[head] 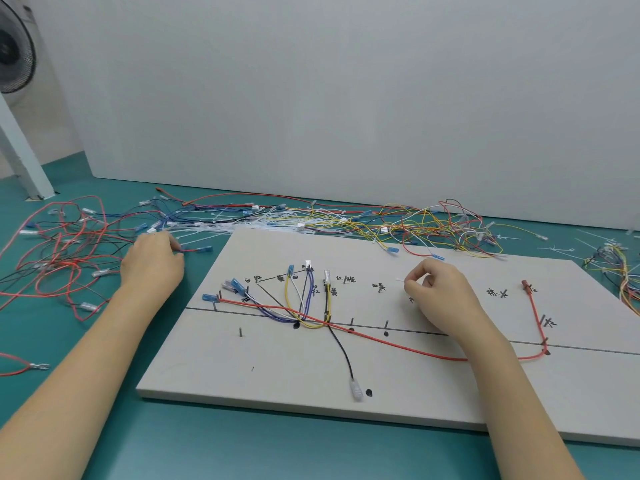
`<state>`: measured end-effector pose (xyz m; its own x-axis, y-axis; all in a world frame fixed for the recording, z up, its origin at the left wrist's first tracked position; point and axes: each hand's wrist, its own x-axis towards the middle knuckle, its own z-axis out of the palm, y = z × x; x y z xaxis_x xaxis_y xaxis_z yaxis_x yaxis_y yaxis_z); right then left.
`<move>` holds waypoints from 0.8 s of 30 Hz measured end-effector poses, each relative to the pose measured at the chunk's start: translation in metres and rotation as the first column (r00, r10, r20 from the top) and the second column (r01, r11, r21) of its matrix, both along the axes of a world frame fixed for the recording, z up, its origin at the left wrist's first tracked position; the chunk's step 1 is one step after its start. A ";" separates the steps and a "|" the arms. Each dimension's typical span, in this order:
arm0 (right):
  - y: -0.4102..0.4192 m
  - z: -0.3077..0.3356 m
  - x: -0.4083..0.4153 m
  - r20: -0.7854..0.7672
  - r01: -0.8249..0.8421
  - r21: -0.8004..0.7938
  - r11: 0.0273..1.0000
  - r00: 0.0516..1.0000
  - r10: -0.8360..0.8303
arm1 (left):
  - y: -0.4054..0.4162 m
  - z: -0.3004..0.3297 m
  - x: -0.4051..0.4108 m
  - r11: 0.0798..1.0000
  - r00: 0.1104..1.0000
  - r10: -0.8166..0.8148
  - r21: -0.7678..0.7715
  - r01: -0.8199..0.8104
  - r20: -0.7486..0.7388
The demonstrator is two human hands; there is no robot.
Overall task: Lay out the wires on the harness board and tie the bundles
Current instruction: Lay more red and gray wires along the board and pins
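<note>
Red wire (398, 345) already ran along the board (346, 403); laying out was under way. Off the board's left edge, the left hand (152, 261) pinched a loose red lead (194, 250). Over the board's middle, the right hand (436, 289) pinched something small and white. Next, probably, the lead needs routing between pegs.

Both forearms reach forward, bare to the edge of view. The left hand (152, 263) lies palm down, knuckles up, its fingers curled under at the far side where they pinch something thin; the wrist is straight and the forearm runs back toward the lower left. The right hand (438, 289) is raised slightly, wrist bent, with thumb and forefinger pinched together at its upper left and the other fingers curled beneath.
</note>
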<state>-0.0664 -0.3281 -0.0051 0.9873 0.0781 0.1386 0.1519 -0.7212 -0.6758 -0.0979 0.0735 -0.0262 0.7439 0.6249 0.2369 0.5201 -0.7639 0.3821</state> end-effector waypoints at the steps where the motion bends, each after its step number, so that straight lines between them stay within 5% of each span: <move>1: 0.000 0.000 0.000 -0.003 -0.003 0.000 1.000 1.000 0.003 | 0.000 0.000 -0.001 1.000 1.000 0.016 0.007 -0.016 0.016; 9: 0.007 -0.002 -0.001 0.034 -0.023 0.036 0.999 0.999 0.022 | -0.011 0.010 -0.005 0.971 0.956 0.007 0.228 -0.077 0.292; 15: 0.023 0.009 -0.006 0.205 -0.048 0.330 0.943 0.978 -0.022 | -0.023 0.024 -0.007 0.972 0.796 -0.233 0.153 0.177 0.558; 19: 0.053 0.024 -0.017 0.223 -0.194 0.460 0.867 0.970 0.099 | -0.040 0.029 -0.009 0.914 0.678 -0.341 0.059 0.402 0.651; 24: 0.102 0.029 -0.029 0.150 -0.317 0.587 0.745 0.947 0.285 | -0.055 0.028 -0.010 0.876 0.631 -0.382 0.048 0.479 0.675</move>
